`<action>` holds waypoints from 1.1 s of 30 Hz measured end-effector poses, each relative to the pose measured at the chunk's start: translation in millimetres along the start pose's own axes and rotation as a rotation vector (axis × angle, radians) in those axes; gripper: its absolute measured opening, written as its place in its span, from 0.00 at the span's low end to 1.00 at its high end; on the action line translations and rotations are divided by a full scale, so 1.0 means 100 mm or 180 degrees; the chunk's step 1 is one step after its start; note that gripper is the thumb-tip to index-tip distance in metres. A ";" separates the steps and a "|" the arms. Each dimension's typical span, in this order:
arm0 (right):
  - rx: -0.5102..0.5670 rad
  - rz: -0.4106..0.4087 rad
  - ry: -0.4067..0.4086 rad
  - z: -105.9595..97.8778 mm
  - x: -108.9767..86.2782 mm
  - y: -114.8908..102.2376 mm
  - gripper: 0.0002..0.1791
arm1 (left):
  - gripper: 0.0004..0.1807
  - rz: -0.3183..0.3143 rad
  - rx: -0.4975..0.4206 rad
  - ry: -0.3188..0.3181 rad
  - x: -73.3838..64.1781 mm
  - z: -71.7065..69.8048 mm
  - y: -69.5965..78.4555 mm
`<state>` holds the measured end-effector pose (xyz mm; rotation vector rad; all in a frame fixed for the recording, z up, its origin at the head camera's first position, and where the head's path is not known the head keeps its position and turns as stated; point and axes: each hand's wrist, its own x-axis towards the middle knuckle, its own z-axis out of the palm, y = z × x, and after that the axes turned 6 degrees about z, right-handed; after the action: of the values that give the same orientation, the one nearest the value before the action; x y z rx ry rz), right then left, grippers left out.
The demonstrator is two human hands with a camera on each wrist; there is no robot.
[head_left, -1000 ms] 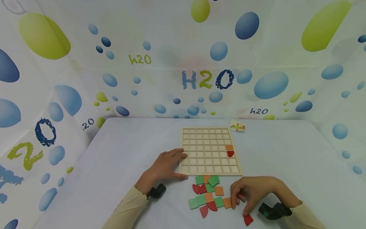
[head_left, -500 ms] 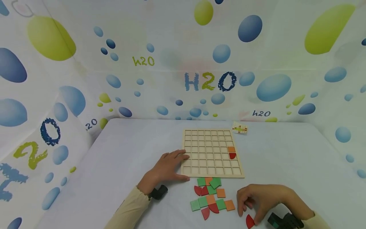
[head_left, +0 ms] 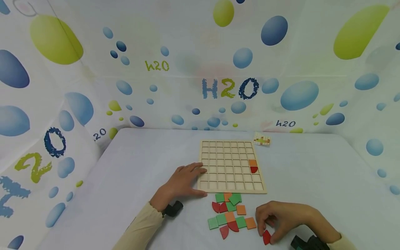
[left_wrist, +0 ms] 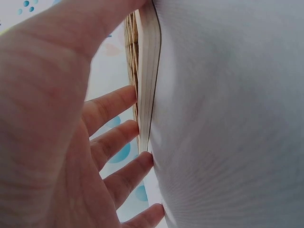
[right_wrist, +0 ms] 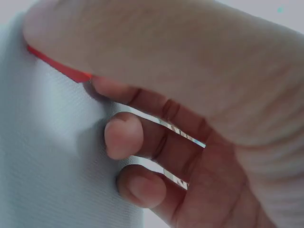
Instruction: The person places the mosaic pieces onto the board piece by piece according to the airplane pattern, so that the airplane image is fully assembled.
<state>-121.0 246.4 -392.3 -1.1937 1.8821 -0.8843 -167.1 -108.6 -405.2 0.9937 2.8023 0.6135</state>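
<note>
My right hand [head_left: 281, 217] is low over the near right of the table, fingers bent. Between its thumb and index fingertip it pinches a red quarter-circle tile [head_left: 266, 237] at the cloth; in the right wrist view only a strip of the red tile [right_wrist: 59, 66] shows under the thumb. My left hand [head_left: 184, 180] rests spread at the left edge of a wooden grid board [head_left: 232, 191], fingertips on its rim. The left wrist view has the fingers against the board's side [left_wrist: 148, 76]. An orange square [head_left: 252, 163] sits in a right-hand cell, with a red quarter-circle [head_left: 254, 169] just below it.
Several loose green, orange and red tiles lie between the hands, below the board, among them a green square [head_left: 213, 223], an orange square [head_left: 251, 223] and a red quarter-circle [head_left: 224, 232]. A small pattern card [head_left: 262, 139] lies by the board's far right corner on the white cloth [head_left: 150, 149].
My right hand has moved away from the orange tile, toward the near right. The red quarter-circle under its thumb has turned and now lies between thumb and index finger. The left hand stays at the board.
</note>
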 end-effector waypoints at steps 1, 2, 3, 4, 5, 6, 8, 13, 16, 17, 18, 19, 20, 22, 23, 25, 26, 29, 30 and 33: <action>-0.0013 -0.0004 0.0021 0.01 0.00 0.01 0.08 | 0.41 -0.0008 0.0006 -0.0007 0.00 0.00 0.00; -0.0038 -0.0024 0.0045 0.01 0.00 0.01 0.08 | 0.41 -0.0015 0.0009 -0.0011 0.00 0.00 0.00; -0.0052 -0.0032 0.0067 0.02 0.00 0.02 0.08 | 0.41 -0.0020 0.0014 -0.0014 0.00 0.00 0.00; -0.0086 -0.0061 0.0090 0.02 0.01 0.03 0.08 | 0.41 -0.0024 0.0014 -0.0014 0.00 0.00 0.00; -0.0104 -0.0084 0.0111 0.02 0.01 0.03 0.08 | 0.41 -0.0027 0.0009 -0.0015 0.00 0.00 0.00; -0.0119 -0.0102 0.0128 0.02 0.01 0.04 0.08 | 0.41 -0.0025 0.0003 -0.0018 0.00 0.00 0.00; -0.0099 -0.0113 0.0141 0.02 0.02 0.04 0.08 | 0.41 -0.0014 -0.0010 -0.0020 0.00 0.00 0.00; -0.0019 -0.0069 0.0158 0.02 0.02 0.04 0.07 | 0.41 0.0008 -0.0004 -0.0024 0.00 0.01 -0.01; -0.0057 -0.0121 0.0183 0.01 0.02 0.04 0.07 | 0.41 0.0024 -0.0003 -0.0007 0.00 0.01 -0.02; -0.0079 -0.0163 0.0188 0.00 0.03 0.05 0.07 | 0.41 0.0028 -0.0004 -0.0002 0.00 0.01 -0.02; -0.0102 -0.0209 0.0190 0.00 0.03 0.05 0.07 | 0.41 0.0031 0.0001 0.0002 0.00 0.01 -0.01; -0.0111 -0.0235 0.0192 0.00 0.03 0.05 0.07 | 0.41 0.0033 0.0000 0.0006 0.00 0.01 -0.01; -0.0113 -0.0261 0.0190 -0.01 0.03 0.06 0.06 | 0.41 0.0034 -0.0003 0.0007 0.00 0.01 -0.01; -0.0066 -0.0282 0.0179 -0.01 0.03 0.08 0.06 | 0.41 0.0032 -0.0005 0.0009 0.00 0.01 -0.01; -0.0060 -0.0302 0.0178 -0.01 0.03 0.08 0.05 | 0.41 0.0029 -0.0005 0.0011 0.01 0.01 -0.01; -0.0011 -0.0283 0.0185 -0.02 0.03 0.09 0.05 | 0.41 0.0025 -0.0004 0.0009 0.01 0.02 -0.01; -0.0006 -0.0288 0.0196 -0.02 0.02 0.10 0.05 | 0.41 0.0022 -0.0004 0.0005 0.01 0.02 -0.01; -0.0018 -0.0292 0.0244 -0.04 0.03 0.12 0.05 | 0.41 -0.0003 0.0016 -0.0009 0.01 0.02 -0.01; -0.0014 -0.0270 0.0259 -0.04 0.03 0.13 0.06 | 0.41 -0.0010 0.0023 -0.0014 0.01 0.02 -0.01; -0.0053 -0.0268 0.0310 -0.07 0.06 0.15 0.06 | 0.41 -0.0019 0.0015 -0.0022 0.01 0.02 -0.01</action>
<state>-135.4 247.2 -402.9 -1.2683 1.9315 -0.9904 -167.8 -107.9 -407.7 0.9859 2.8010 0.6020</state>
